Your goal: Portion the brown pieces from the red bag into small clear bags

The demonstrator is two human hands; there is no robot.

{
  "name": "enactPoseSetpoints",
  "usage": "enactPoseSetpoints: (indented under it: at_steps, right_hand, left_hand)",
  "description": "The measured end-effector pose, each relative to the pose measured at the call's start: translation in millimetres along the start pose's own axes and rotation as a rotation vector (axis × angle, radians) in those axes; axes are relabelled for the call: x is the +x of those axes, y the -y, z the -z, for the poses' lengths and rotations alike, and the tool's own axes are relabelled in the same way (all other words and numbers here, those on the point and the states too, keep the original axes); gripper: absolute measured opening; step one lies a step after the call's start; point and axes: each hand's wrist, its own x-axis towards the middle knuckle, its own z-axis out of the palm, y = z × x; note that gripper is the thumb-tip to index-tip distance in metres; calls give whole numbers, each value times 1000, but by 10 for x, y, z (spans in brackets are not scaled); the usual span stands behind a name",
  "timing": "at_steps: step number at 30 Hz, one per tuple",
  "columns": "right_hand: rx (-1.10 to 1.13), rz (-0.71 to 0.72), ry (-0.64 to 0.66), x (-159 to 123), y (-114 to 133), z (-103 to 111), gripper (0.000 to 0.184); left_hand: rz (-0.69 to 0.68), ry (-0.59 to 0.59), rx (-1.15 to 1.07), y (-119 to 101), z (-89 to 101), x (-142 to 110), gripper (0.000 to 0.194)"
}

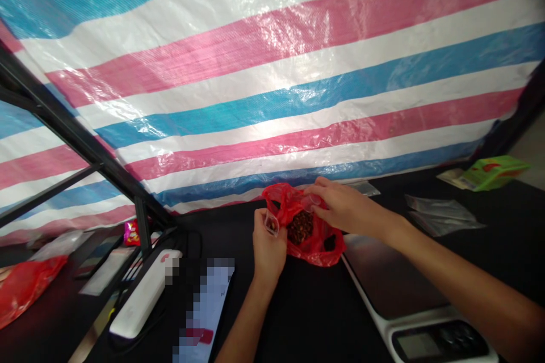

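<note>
A red plastic bag (326, 247) sits on the black table, its mouth spread wide. Inside it lies a heap of small dark brown pieces (300, 228). My left hand (269, 252) is closed at the bag's left side, around a small clear plastic bag (271, 223) with a little brown matter in it. From the right, my right hand (343, 207) reaches over the opening with its fingers bent together. Near its fingertips is a clear, rounded thing, partly hidden, whose kind I cannot make out.
A kitchen scale (392, 278) stands right of the bag. Beyond it lie clear plastic bags (443, 214) and a green packet (496, 173). On the left are a white power strip (142, 298) and a phone-like screen (208, 309). A striped sheet (272, 96) hangs behind.
</note>
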Motion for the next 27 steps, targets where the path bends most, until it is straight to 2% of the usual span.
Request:
enactPoseSetpoints:
  at_steps: [5, 10, 15, 21, 25, 27]
  right_hand:
    - [108, 9, -66, 51, -27, -88, 33]
    - [169, 41, -128, 58, 7, -108, 34]
    - [207, 54, -167, 49, 18, -118, 34]
    - [172, 90, -139, -15, 48, -18, 34]
    - [29, 81, -10, -86, 64, 11, 18]
    - [-50, 63, 29, -108, 67, 8, 15]
  left_hand:
    - [-135, -86, 82, -31, 47, 5, 22]
    - [-192, -28, 145, -29, 70, -14, 19]
    - [-230, -44, 186, -52, 86, -28, 18]
    - [-213, -41, 147, -51, 72, -17, 20]
    - [-149, 49, 243, 9, 62, 5, 24]
    - [-126, 28, 317, -1, 60, 1, 25]
